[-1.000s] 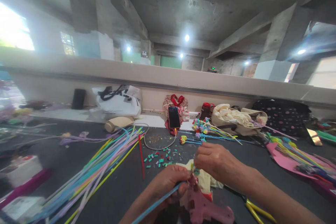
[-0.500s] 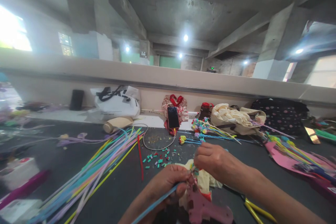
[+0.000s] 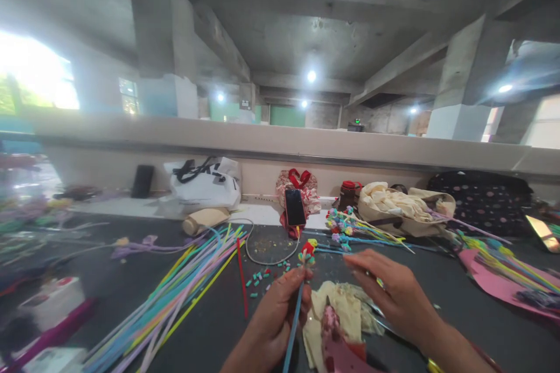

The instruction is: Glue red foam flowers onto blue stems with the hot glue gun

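My left hand pinches the blue pipe-cleaner stem of a small flower, whose red and teal head stands above the fingertips. Apart from it on the right, my right hand is open with fingers stretched out over the table. A small yellowish spot shows by its fingers; I cannot make out what it is. Between and below the hands, a pink glue gun lies with its nozzle upward on a crumpled cream cloth. Yellow handles show partly under my right forearm.
A bundle of coloured pipe cleaners lies left, beside a red one. Teal bits are scattered near a cable. Finished flowers lie behind my right hand. A propped phone and bags line the back.
My right hand has let go of the flower head and moved right, its fingers opening. My left hand has lifted the flower away from the glue gun's nozzle. The camera view has tilted up slightly.
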`<state>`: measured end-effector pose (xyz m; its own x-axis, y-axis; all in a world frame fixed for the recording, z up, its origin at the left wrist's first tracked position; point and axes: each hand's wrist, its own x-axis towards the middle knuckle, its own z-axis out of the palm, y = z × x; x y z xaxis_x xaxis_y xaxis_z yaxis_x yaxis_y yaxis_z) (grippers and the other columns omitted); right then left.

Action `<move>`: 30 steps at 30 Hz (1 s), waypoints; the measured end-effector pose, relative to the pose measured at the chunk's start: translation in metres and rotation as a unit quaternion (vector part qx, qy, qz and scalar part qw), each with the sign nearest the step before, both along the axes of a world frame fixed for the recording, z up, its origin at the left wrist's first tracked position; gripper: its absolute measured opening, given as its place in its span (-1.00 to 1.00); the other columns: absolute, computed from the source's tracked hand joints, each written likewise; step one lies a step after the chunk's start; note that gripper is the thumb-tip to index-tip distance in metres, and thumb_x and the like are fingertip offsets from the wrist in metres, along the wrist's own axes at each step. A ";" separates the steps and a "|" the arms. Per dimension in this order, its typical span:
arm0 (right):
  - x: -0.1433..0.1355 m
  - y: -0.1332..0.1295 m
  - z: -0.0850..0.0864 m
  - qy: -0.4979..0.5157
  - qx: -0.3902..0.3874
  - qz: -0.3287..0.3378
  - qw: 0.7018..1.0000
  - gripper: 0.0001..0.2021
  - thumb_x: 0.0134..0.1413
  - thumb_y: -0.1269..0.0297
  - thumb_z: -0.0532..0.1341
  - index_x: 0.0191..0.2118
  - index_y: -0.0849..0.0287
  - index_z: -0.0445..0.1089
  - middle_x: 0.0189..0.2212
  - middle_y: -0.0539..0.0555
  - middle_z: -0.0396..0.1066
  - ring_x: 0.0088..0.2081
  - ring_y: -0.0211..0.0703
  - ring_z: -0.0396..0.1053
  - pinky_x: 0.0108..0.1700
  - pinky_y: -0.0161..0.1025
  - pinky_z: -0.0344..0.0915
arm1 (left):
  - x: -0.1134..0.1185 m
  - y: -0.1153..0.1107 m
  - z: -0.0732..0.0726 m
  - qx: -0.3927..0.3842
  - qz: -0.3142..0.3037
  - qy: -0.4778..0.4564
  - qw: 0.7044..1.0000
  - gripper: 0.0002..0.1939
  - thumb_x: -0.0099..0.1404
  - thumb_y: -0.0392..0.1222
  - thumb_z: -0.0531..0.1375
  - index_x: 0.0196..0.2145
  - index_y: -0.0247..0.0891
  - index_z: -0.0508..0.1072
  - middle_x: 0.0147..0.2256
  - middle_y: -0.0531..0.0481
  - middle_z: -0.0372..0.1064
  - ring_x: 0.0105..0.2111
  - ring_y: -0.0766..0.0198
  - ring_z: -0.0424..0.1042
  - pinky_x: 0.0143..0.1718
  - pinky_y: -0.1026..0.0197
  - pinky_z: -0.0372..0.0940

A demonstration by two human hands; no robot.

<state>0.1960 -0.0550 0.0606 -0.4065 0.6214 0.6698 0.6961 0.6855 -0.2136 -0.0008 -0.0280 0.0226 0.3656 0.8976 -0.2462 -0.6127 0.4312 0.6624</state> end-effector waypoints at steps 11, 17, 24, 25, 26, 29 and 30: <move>-0.085 0.010 -0.038 0.323 -0.424 0.125 0.837 -0.77 -0.08 0.16 0.12 -0.52 0.24 0.33 -0.66 -0.09 0.25 -0.68 -0.38 0.21 -0.66 -0.45 0.13 | -0.003 0.003 -0.001 -0.006 0.069 -0.097 0.993 -0.84 0.00 -0.17 0.25 -0.52 -0.35 0.41 -0.46 -0.04 0.44 -0.55 0.29 0.41 -0.53 0.28 0.28; -0.103 0.024 -0.039 0.370 -0.460 0.127 0.797 -0.82 -0.25 0.21 0.16 -0.60 0.24 0.24 -0.73 -0.11 0.21 -0.78 -0.39 0.15 -0.74 -0.44 0.09 | -0.005 0.004 0.000 0.048 0.100 -0.090 0.990 -0.83 -0.05 -0.17 0.28 -0.52 -0.33 0.43 -0.45 -0.05 0.44 -0.46 0.24 0.43 -0.46 0.27 0.30; -0.089 0.018 -0.009 0.307 -0.364 0.055 0.878 -0.88 -0.18 0.33 0.08 -0.61 0.23 0.24 -0.75 -0.15 0.15 -0.76 -0.43 0.10 -0.72 -0.48 0.02 | -0.003 0.005 0.000 0.111 0.016 -0.047 0.993 -0.69 -0.06 -0.06 0.27 -0.36 -0.30 0.44 -0.49 -0.01 0.41 -0.50 0.31 0.38 -0.60 0.37 0.14; -0.086 0.019 -0.005 0.294 -0.352 0.035 0.888 -0.87 -0.15 0.32 0.08 -0.59 0.23 0.25 -0.74 -0.14 0.15 -0.76 -0.43 0.10 -0.72 -0.47 0.01 | -0.002 0.008 -0.004 0.111 0.007 -0.029 0.993 -0.70 -0.08 -0.08 0.28 -0.37 -0.29 0.43 -0.53 0.04 0.39 -0.54 0.36 0.36 -0.63 0.39 0.09; -0.084 0.019 -0.002 0.278 -0.341 0.016 0.898 -0.86 -0.13 0.30 0.08 -0.58 0.22 0.25 -0.73 -0.14 0.15 -0.75 -0.42 0.10 -0.72 -0.47 0.01 | -0.002 0.011 -0.007 0.102 -0.004 -0.006 0.995 -0.70 -0.11 -0.10 0.30 -0.39 -0.27 0.42 -0.56 0.08 0.37 -0.58 0.39 0.32 -0.66 0.41 0.03; -0.078 0.021 0.005 0.227 -0.291 -0.035 0.929 -0.84 -0.07 0.27 0.07 -0.56 0.21 0.24 -0.72 -0.14 0.13 -0.72 -0.38 0.12 -0.69 -0.44 0.03 | -0.003 0.017 -0.017 0.083 0.035 0.052 0.995 -0.73 -0.15 -0.15 0.32 -0.48 -0.29 0.38 -0.61 0.11 0.33 -0.65 0.45 0.25 -0.71 0.44 -0.10; -0.077 0.021 0.007 0.207 -0.265 -0.049 0.941 -0.84 -0.06 0.28 0.07 -0.56 0.21 0.25 -0.71 -0.13 0.13 -0.70 -0.36 0.14 -0.66 -0.43 0.04 | -0.003 0.018 -0.018 0.077 0.056 0.066 0.993 -0.75 -0.14 -0.15 0.32 -0.51 -0.30 0.37 -0.62 0.11 0.31 -0.66 0.46 0.24 -0.71 0.45 -0.11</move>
